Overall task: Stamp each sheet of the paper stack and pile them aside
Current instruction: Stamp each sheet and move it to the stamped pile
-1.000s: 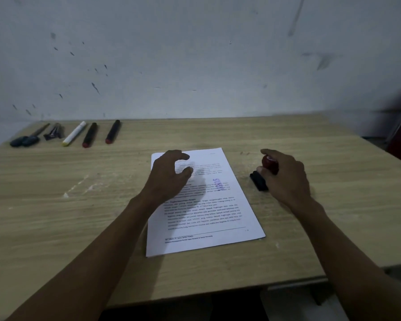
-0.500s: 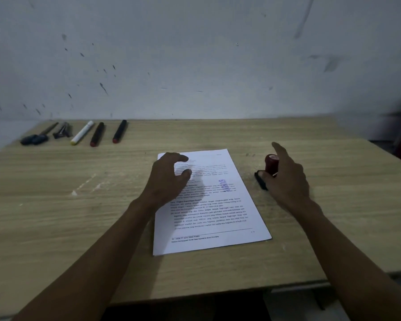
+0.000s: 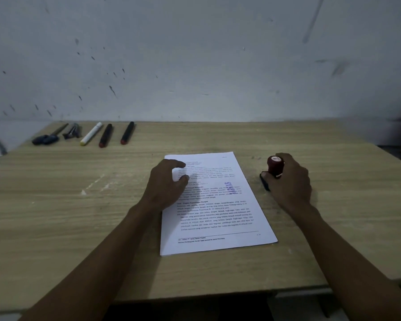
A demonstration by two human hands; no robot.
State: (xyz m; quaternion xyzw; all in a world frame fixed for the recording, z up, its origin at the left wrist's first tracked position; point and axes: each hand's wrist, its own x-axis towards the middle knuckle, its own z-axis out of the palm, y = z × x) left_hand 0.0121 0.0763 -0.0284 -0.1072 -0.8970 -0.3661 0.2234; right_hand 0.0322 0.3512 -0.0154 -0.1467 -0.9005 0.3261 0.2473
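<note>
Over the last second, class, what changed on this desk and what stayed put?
The right hand closed its fingers round the dark red round-handled stamp, standing beside the white printed paper stack. The left hand stayed resting on the stack; the purple stamp mark is unchanged.

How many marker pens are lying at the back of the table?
3, side by side at the back left: a white marker with a yellow end, then two black markers with red ends to its right. The darker tools further left look different.
</note>
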